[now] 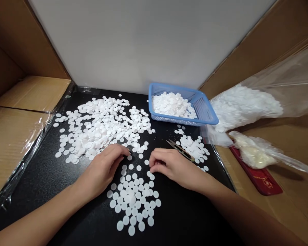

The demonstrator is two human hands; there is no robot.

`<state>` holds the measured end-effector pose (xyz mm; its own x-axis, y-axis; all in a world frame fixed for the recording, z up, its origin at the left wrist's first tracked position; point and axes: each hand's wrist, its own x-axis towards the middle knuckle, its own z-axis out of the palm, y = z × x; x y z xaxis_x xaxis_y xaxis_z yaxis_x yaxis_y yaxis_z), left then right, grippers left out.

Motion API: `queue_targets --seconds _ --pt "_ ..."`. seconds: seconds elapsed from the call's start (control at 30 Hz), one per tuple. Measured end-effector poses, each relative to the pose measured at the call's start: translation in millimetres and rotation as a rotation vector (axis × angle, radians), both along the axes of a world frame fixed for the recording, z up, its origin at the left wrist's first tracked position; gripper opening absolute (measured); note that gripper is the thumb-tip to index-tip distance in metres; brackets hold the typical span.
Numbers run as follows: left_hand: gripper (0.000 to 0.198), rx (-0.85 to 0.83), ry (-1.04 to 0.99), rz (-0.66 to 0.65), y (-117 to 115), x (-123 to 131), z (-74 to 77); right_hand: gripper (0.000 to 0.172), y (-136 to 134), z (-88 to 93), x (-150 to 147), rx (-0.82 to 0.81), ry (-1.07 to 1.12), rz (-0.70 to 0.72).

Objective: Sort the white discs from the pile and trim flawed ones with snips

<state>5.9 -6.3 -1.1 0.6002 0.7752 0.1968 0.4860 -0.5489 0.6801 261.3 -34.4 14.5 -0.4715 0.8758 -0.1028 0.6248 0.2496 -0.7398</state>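
Small white round discs cover much of the black tabletop. My left hand (105,167) hovers at the lower right edge of a large heap of discs (97,133); its fingers are bent, the thumb sits a little apart from the index finger, and the fingertips are close to a single disc (129,158). Opposite it, my right hand (170,167) has its fingers curled toward the thumb, beside a few loose discs. Anything between those fingertips is too small to make out. Between and below both hands lies a spread of discs (130,194), mostly in one layer.
A blue plastic basket (207,114) holding more discs stands at the back. Thread snips (181,150) lie beside a small disc pile (193,147). At right are a clear bag of discs (246,104), a knotted bag (256,153) and a red packet (264,182). Cardboard walls (23,44) flank the table.
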Motion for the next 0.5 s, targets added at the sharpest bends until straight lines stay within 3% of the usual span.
queue_targets --seconds 0.13,0.37,0.5 --pt "0.029 0.007 0.048 -0.142 -6 2 -3.1 0.015 0 -7.3 -5 0.079 0.01 -0.117" --pt "0.026 0.035 0.128 -0.304 -8 2 2.3 0.019 -10 -11.8 -20 -0.053 0.132 -0.039" --pt "0.021 -0.039 0.083 -0.277 -8 1 0.0 0.013 -2 -19.6 -21 0.175 0.049 -0.153"
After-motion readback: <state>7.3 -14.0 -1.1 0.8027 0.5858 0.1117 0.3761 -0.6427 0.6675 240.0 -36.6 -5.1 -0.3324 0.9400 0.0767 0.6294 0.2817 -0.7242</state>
